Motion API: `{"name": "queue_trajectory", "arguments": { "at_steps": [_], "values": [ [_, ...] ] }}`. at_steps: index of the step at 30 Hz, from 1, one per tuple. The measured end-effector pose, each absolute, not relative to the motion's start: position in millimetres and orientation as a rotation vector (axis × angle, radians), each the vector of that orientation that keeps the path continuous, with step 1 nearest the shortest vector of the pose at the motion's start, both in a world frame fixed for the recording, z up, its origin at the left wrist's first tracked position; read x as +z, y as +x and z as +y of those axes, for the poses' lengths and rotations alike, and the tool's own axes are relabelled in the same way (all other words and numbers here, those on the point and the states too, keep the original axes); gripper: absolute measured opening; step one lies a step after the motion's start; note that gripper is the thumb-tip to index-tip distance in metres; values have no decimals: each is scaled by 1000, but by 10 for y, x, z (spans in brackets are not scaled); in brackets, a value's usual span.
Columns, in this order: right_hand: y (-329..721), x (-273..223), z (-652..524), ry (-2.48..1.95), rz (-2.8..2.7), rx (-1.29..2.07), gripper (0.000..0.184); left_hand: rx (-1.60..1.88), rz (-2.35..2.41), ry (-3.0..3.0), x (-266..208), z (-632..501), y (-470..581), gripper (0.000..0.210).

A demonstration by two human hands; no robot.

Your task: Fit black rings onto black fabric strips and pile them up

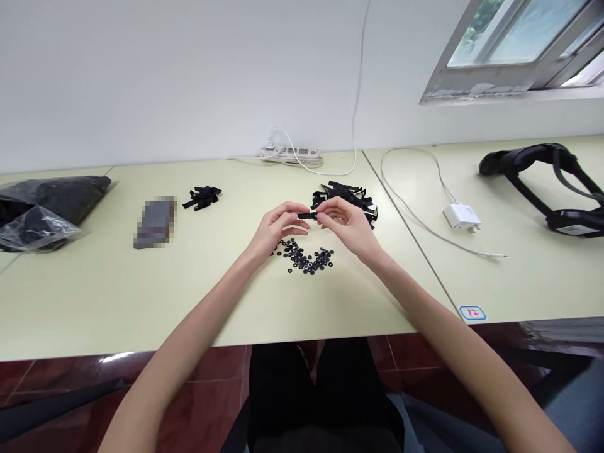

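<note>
A short black fabric strip [306,216] is stretched level between my two hands, above the table. My left hand [282,228] pinches its left end between thumb and fingers. At the other end, my right hand [348,226] grips the strip with thumb and forefinger; whether a small part is also in that pinch is hidden. Just below my hands lie many loose small black round pieces with center holes [309,259], spread in a curved heap. Behind my right hand is a pile of black strips [346,192], partly covered by it.
A smaller strip pile [202,197], a blurred-out dark object [156,221] and a clear bag with black material [51,211] lie leftward. A power strip [290,155] sits by the wall. Rightward are a white charger [462,217] with cable and a black headset [557,182].
</note>
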State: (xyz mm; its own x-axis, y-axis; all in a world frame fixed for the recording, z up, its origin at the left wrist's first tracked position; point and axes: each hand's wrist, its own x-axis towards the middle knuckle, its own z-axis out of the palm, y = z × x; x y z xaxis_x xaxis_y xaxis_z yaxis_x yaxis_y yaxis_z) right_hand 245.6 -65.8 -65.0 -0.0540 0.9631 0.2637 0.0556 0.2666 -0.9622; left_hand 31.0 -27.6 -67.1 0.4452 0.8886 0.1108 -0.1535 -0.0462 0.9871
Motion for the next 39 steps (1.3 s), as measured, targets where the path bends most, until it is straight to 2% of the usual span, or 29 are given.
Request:
{"name": "queue_trajectory", "arguments": {
  "at_steps": [5, 11, 15, 20, 25, 30, 36, 39],
  "values": [
    [2433, -618, -698, -1067, -1502, 784, 15, 994, 793, 1356, -674, -266, 308, 39],
    [2455, -681, -619, -1028, -1377, 960, 30, 1089, 923, 1350, -717, -224, 272, 44],
    [2496, -740, -563, -1067, -1404, 970, 28, 1149, 974, 1297, -743, -149, 227, 37],
    [2472, -754, -594, -1067, -1464, 1001, 22, 1377, 973, 802, -762, 82, 86, 9],
    [2538, -764, -546, -1097, -1480, 991, 19, 1748, 963, 333, -732, 358, -250, 23],
    [2842, -792, -406, -1256, -1459, 677, 15, 1869, 927, 191, -646, 488, -665, 19],
    [3065, -852, -348, -1510, -1624, 359, 23, 1885, 866, 241, -647, 493, -1006, 12],
    [3071, -853, -361, -1544, -1746, 277, 23, 1827, 864, 358, -667, 474, -1092, 24]
  ]
}}
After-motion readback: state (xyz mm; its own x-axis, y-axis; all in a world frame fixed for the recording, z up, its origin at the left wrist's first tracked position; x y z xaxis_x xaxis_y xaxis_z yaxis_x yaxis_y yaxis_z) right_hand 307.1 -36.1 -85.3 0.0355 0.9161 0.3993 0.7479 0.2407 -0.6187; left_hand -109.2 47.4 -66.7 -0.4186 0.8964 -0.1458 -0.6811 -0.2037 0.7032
